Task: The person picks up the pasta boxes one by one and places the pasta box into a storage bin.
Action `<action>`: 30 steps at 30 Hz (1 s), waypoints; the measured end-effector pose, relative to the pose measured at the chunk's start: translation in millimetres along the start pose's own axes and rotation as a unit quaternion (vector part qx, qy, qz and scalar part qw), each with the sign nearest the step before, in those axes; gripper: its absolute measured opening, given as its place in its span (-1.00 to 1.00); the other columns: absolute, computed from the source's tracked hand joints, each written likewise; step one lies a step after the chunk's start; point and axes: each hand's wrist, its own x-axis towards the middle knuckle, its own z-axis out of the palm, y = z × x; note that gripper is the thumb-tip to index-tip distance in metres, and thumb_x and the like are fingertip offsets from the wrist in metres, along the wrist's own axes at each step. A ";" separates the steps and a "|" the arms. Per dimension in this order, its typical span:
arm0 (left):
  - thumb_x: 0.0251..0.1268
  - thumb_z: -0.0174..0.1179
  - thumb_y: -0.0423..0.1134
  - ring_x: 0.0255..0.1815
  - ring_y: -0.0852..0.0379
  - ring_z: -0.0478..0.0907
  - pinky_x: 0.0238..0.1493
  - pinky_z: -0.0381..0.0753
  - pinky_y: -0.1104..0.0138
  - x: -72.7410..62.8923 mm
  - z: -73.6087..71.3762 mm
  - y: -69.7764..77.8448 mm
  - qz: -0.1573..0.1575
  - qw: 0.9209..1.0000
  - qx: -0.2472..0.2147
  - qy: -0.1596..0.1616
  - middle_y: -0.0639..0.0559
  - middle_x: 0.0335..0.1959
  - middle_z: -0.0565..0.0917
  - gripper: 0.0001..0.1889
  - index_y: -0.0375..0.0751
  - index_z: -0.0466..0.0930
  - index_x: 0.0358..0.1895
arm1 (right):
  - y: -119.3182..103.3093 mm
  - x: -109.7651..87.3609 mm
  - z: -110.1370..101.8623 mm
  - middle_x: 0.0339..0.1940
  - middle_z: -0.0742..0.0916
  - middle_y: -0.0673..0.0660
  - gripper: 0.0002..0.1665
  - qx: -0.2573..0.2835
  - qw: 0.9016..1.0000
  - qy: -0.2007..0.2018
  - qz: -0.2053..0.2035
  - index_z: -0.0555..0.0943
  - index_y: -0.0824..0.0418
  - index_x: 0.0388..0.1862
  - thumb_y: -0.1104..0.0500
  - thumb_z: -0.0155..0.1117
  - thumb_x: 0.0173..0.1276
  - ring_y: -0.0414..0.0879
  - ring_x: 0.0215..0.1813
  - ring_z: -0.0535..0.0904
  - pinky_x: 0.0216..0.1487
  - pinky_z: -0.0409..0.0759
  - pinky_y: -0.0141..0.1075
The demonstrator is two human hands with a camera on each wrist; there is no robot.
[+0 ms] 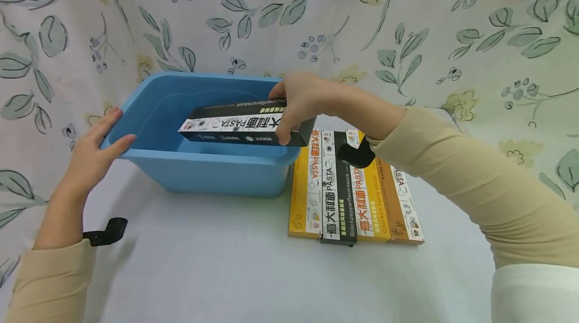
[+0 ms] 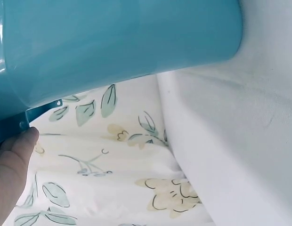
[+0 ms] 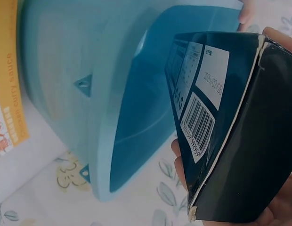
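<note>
My right hand [image 1: 304, 101] grips a black and white pasta box [image 1: 226, 124] by its right end, thumb on the near side and fingers at the back. The box hangs lengthwise at the mouth of a blue plastic tub [image 1: 217, 175], its left end over the inside. In the right wrist view, the black box [image 3: 240, 117] shows its barcode side and end. At the tub's left end, my left hand [image 1: 92, 157] holds the rim, with the thumb along the near corner. The left wrist view shows its fingers [image 2: 23, 146] at the rim's underside.
Right of the tub, several pasta boxes lie side by side on the white table [image 1: 217, 252]: a yellow box [image 1: 298, 202], a black box [image 1: 346, 202], another yellow box [image 1: 380, 202] and a brown box [image 1: 398, 212]. Behind hangs a floral curtain [image 1: 334, 6].
</note>
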 end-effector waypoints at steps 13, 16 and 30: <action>0.44 -0.01 -0.06 0.52 -0.36 -0.28 0.25 -0.25 -0.44 1.7 0.7 -1.4 0.004 1.000 0.003 -0.008 -0.13 0.58 -0.15 -0.26 -0.13 -0.13 0.57 | -5.7 9.0 3.8 0.29 0.56 0.08 0.06 -0.059 0.998 -0.013 -0.017 0.42 0.25 0.38 0.15 0.59 -0.21 -0.12 -0.14 0.64 -0.08 0.61 -0.29; 0.44 -0.02 -0.07 0.52 -0.37 -0.28 0.25 -0.25 -0.45 0.7 -1.3 -2.8 0.003 1.000 0.008 -0.009 -0.13 0.58 -0.15 -0.26 -0.14 -0.13 0.57 | -7.1 13.4 5.9 0.32 0.54 0.07 0.05 -0.056 0.998 -0.018 -0.025 0.42 0.25 0.37 0.14 0.59 -0.20 -0.14 -0.01 0.60 0.01 0.59 -0.30; 0.45 -0.02 -0.09 0.53 -0.33 -0.30 0.27 -0.28 -0.42 1.6 -1.3 -3.8 0.006 1.000 0.004 -0.010 -0.14 0.58 -0.16 -0.26 -0.15 -0.14 0.57 | -8.6 29.5 14.7 0.32 0.53 0.08 -0.07 0.011 0.999 -0.026 -0.032 0.47 0.21 0.34 0.19 0.52 -0.12 -0.10 0.07 0.54 0.01 0.57 -0.30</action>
